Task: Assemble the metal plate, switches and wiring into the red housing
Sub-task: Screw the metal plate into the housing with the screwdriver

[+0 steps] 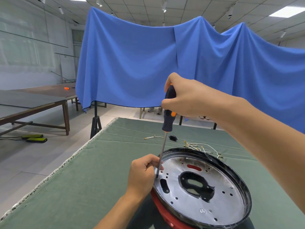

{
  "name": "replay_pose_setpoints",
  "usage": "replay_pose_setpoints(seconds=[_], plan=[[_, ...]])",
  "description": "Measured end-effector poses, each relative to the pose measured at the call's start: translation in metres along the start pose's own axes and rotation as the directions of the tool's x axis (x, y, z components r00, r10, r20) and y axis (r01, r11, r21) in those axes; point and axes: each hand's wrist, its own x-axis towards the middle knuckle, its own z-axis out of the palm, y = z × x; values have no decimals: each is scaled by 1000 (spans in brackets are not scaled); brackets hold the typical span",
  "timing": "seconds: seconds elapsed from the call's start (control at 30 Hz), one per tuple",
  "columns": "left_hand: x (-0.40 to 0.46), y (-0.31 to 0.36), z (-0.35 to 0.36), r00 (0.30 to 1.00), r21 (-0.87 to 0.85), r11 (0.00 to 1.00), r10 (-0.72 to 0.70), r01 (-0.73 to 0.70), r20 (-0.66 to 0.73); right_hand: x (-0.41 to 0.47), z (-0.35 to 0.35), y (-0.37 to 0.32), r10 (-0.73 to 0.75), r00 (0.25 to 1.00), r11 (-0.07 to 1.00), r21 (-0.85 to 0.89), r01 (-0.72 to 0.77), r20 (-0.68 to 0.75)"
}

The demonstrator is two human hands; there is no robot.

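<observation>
The red housing (162, 210) lies on the green table cloth with a round metal plate (219, 199) seated inside its black rim. My right hand (186, 98) grips the black and orange handle of a long screwdriver (168, 119), held nearly upright. Its tip meets the plate's left edge. My left hand (143, 174) rests at that edge, and its fingers pinch the shaft close to the tip. A small black switch (173, 138) and loose white wires (201, 147) with brass terminals lie on the cloth behind the housing.
Another short wire (153, 137) lies left of the switch. The green table (99, 171) ends at a frayed left edge above a tiled floor. A blue cloth (148, 63) hangs behind. Wooden tables (41, 103) stand far left.
</observation>
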Motion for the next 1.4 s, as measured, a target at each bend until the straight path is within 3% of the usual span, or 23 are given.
replay_pose_setpoints(seconds=[0.1, 0.23, 0.3, 0.53, 0.6, 0.77, 0.9, 1.0, 1.2, 1.27, 1.33, 1.4], plan=[[1, 0, 0, 1000, 0, 1000, 3, -3, 3, -2, -2, -1, -26, 1000, 997, 69, 26, -1], [0, 1, 0, 1000, 6, 1000, -8, 8, 9, -2, 2, -7, -2, 981, 955, -292, -56, -195], [0, 0, 1, 1000, 1, 1000, -4, 4, 15, 0, 4, -5, 2, 969, 931, -353, -93, -248], [1, -1, 1, 1000, 14, 1000, -2, 2, 20, -3, -15, -3, -19, 995, 1000, -21, 21, 95], [1, 0, 1, 1000, 14, 1000, -4, 3, 23, -3, -17, -5, -1, 996, 998, -63, 7, 89], [0, -1, 2, 1000, 6, 1000, -12, 12, 26, 3, -3, -7, 32, 988, 961, -266, -73, -154], [1, 0, 2, 999, 11, 1000, -22, 22, 23, 4, -7, -8, 17, 1000, 994, -106, -14, 24], [1, -1, 2, 1000, 11, 1000, -13, 13, 25, 2, -6, -4, -11, 1000, 1000, -14, 11, 19], [0, -2, 3, 1000, 14, 1000, -2, 2, 23, 2, -4, -3, 73, 984, 959, -258, -115, -165], [0, -1, 4, 1000, 13, 1000, -11, 10, 25, 3, -6, -7, 57, 993, 961, -263, -83, -104], [0, -1, 4, 1000, 9, 1000, -19, 19, 18, 2, -7, -10, 42, 997, 992, -119, -34, 59], [0, -2, 3, 1000, 14, 1000, -21, 21, 12, 0, -9, -8, 11, 992, 1000, 4, -11, 124]])
